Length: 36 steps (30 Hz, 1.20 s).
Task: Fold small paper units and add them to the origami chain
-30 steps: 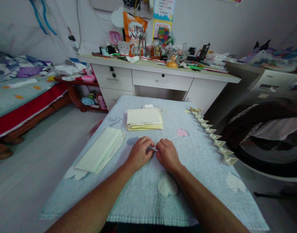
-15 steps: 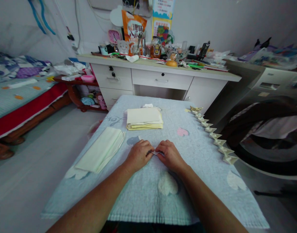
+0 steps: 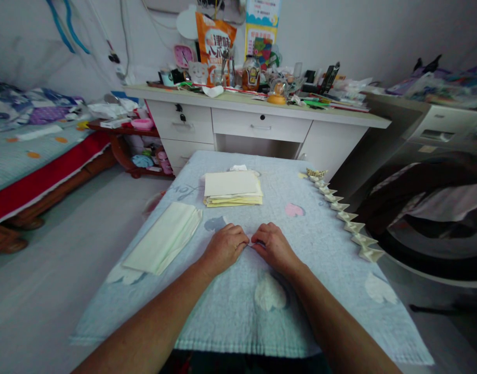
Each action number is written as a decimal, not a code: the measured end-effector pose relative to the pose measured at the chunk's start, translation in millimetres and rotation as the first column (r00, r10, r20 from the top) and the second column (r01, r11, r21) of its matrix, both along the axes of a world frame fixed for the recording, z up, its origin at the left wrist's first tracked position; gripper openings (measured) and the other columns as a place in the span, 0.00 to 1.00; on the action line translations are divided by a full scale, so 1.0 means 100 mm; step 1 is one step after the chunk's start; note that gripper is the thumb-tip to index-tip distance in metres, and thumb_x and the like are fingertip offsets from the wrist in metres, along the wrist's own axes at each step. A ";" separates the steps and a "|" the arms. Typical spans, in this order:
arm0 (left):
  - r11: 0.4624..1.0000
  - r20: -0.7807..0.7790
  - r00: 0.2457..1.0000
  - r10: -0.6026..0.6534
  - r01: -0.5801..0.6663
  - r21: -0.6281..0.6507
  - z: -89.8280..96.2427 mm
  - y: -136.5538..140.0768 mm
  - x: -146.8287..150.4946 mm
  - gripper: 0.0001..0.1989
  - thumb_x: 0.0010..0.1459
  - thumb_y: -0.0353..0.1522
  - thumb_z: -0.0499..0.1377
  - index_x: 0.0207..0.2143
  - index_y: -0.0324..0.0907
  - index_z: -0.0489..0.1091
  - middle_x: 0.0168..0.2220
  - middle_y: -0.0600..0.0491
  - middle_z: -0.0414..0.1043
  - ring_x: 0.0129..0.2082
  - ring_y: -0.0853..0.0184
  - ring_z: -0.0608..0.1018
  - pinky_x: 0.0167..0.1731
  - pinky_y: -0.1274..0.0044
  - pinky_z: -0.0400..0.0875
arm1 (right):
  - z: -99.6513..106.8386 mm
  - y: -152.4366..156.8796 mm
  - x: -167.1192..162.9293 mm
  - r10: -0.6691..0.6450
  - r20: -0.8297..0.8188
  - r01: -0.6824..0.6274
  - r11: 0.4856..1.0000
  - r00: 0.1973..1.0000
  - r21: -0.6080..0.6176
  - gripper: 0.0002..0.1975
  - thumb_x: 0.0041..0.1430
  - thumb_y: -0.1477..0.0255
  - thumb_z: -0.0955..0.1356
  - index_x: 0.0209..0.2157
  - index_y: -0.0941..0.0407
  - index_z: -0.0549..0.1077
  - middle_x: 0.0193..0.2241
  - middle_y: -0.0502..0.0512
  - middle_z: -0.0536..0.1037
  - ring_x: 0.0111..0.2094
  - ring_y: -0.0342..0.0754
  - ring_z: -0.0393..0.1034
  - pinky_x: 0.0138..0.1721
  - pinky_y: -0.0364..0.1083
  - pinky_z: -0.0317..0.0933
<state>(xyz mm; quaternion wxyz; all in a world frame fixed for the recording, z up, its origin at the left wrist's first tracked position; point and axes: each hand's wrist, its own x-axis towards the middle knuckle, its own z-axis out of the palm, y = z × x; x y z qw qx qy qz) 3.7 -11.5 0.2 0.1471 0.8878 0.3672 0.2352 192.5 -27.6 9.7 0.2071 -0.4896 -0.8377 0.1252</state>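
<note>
My left hand [image 3: 225, 246] and my right hand [image 3: 274, 246] meet over the middle of the cloth-covered table [image 3: 238, 322]. Both are closed, fingertips pinching a small piece of paper [image 3: 250, 244] between them; most of it is hidden by the fingers. Beyond the hands lies a stack of cream and yellow paper [image 3: 231, 186]. To the left of my left hand rests a bundle of pale folded paper sheets [image 3: 162, 239]. Along the right side of the table runs a row of several folded paper pieces [image 3: 354, 227], pointed and nested end to end.
A white desk [image 3: 262, 127] crowded with jars, a snack bag [image 3: 215, 44] and other small items stands behind the table. At the right is a washing machine [image 3: 429, 130] with dark cloth at its door. A bed [image 3: 36, 150] and a low red-brown shelf [image 3: 123, 150] are on the left.
The hands stay almost in place, with the fingertips shifting slightly on the small paper. Less of the paper shows between them now. The camera view has moved a little.
</note>
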 end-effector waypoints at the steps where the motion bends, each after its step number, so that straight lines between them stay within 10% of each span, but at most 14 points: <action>1: 1.000 0.001 1.000 0.005 -0.005 -0.004 0.01 0.00 0.00 0.08 0.59 0.27 0.54 0.32 0.41 0.73 0.31 0.51 0.71 0.35 0.65 0.70 0.37 0.74 0.64 | 0.00 0.00 0.00 0.003 0.000 -0.003 1.000 1.000 -0.001 0.02 0.54 0.77 0.71 0.31 0.56 0.76 0.31 0.53 0.74 0.36 0.47 0.64 0.40 0.46 0.54; 36: 0.984 0.033 0.994 0.107 -0.101 -0.149 0.07 0.06 0.08 0.08 0.56 0.30 0.55 0.25 0.41 0.69 0.28 0.53 0.69 0.33 0.66 0.71 0.37 0.75 0.62 | 0.07 0.04 -0.02 -0.093 0.026 0.096 0.989 0.995 -0.111 0.07 0.60 0.76 0.65 0.30 0.57 0.74 0.31 0.53 0.73 0.36 0.45 0.64 0.39 0.43 0.53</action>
